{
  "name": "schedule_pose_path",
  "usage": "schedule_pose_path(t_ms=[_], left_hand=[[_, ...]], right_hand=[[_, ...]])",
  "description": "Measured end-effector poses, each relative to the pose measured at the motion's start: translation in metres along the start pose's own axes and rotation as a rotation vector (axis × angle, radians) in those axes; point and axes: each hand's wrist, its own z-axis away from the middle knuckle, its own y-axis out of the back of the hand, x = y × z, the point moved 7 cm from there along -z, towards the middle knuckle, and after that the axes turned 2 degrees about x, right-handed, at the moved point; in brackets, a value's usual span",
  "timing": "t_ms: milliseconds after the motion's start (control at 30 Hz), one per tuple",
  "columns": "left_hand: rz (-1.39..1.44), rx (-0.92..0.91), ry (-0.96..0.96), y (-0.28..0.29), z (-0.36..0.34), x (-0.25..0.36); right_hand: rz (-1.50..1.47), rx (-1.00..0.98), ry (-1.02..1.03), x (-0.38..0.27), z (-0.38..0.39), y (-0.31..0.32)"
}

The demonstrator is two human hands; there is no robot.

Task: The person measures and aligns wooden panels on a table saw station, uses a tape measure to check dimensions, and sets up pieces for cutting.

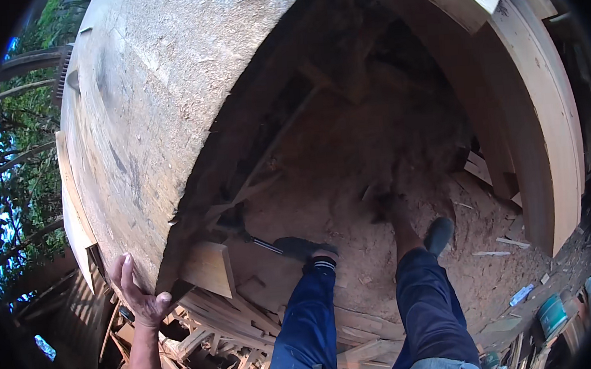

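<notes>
My left hand is at the near left corner of a worn, rough wooden tabletop, fingers spread and holding nothing. My right arm stretches down between the table and a stack of boards. At its end my right hand is dark and blurred, low over the dirt floor, so its fingers cannot be made out. A tool with a shiny metal shaft, perhaps a hammer, lies by my left foot; its dark head end is in shadow.
Long, thick boards curve along the right side. Timber offcuts pile up at the lower left. A wood block juts out under the table corner. A green can stands at the lower right among scraps.
</notes>
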Motion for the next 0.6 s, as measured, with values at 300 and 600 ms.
schedule_pose_path(t_ms=[300,600], left_hand=[[-0.153,-0.083,0.003,-0.003,0.01,-0.013],[-0.167,-0.058,0.013,-0.005,0.009,-0.008]], right_hand=[[-0.371,0.218,-0.17,0.023,-0.004,-0.031],[-1.506,0.325,-0.018,-0.011,0.146,0.072]])
